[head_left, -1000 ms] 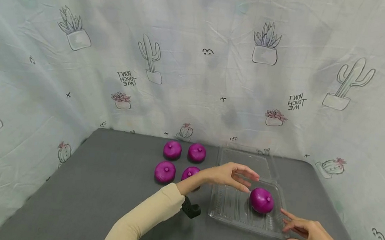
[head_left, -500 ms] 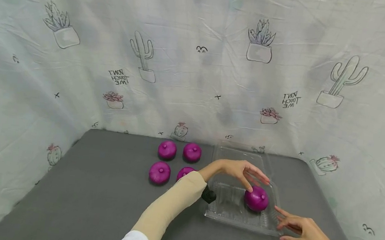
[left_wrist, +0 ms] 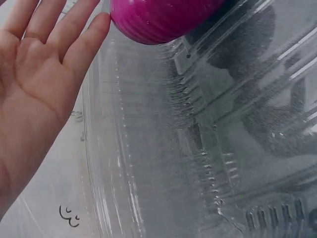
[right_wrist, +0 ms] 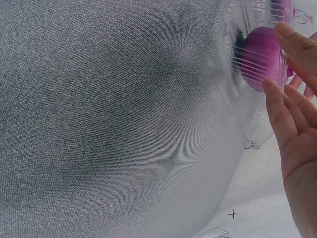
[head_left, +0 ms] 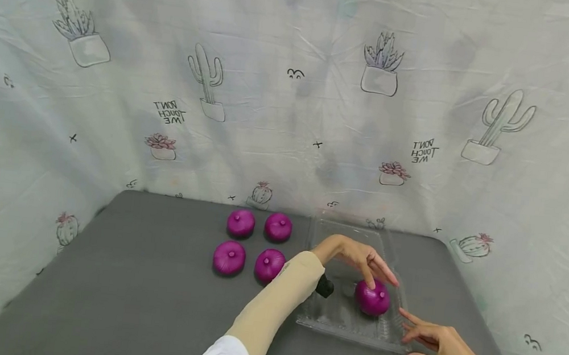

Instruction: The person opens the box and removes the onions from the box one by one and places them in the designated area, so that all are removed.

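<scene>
Left hand (head_left: 359,259), fingers spread, touches the onion (head_left: 372,298) inside the tray (head_left: 347,326); right hand (head_left: 433,343), fingers straight, steadies its near-right edge.

A glossy purple ribbed onion (head_left: 372,298) with a small stem nub on top sits upright inside the clear plastic clamshell container (head_left: 337,320), toward its right end. The container lies open on the grey bench (head_left: 139,300), lid tilted back.

Magenta onions (head_left: 252,244), clear ribbed plastic box (head_left: 348,321), dark grey tabletop (head_left: 140,289), pale cactus-print cloth (head_left: 293,87), beige sleeve (head_left: 277,308)
</scene>
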### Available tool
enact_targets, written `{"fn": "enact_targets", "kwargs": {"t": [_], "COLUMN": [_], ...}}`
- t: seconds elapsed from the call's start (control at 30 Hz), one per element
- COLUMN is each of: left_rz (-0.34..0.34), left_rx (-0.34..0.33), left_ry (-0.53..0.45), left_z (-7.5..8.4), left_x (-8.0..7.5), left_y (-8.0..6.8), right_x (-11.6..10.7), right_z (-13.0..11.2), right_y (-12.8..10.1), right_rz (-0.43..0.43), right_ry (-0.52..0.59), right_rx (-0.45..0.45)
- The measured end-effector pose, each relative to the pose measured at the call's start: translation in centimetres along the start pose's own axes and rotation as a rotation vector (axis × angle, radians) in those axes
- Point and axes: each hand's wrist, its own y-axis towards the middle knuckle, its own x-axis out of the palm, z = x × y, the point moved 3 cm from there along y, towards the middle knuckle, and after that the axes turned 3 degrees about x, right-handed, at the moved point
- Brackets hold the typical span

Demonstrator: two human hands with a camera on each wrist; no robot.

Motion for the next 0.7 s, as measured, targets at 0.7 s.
{"fn": "enact_targets", "kwargs": {"t": [0.7], "left_rz": [-0.005], "left_rx": [-0.341], "left_ry": [0.173], "left_z": [-1.8], "left_x": [1.7], "left_y": [2.2], "right_x": [0.0], "right_z": [0.1], "right_y": [-0.2], "right_rz": [0.033], "right_ry": [-0.039], "right_rx": [0.003]}}
